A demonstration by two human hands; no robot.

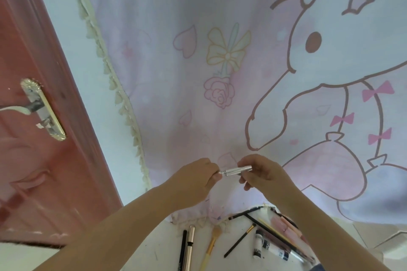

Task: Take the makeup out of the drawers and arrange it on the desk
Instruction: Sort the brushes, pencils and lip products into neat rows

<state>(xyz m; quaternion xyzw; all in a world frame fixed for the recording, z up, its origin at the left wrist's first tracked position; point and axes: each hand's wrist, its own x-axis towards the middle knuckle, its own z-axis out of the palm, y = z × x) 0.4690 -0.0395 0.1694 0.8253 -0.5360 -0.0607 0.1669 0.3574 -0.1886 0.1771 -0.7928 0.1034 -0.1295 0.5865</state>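
I hold a small silver makeup tube (pixel 236 170) up in front of the wall hanging, level between both hands. My left hand (pixel 193 180) pinches its left end and my right hand (pixel 262 174) grips its right end. Below them on the white desk (pixel 163 248) lie a black pencil (pixel 182 248), a gold-silver tube (pixel 189 246), a yellow-handled brush (pixel 210 246), a black-handled brush (pixel 239 241), white tubes (pixel 258 245) and several long pencils (pixel 271 230).
A pink cartoon-rabbit cloth (pixel 220 72) with a tasselled edge hangs on the wall behind the desk. A red door (pixel 33 160) with a metal handle (pixel 41 109) stands at the left. My forearms cover part of the desk.
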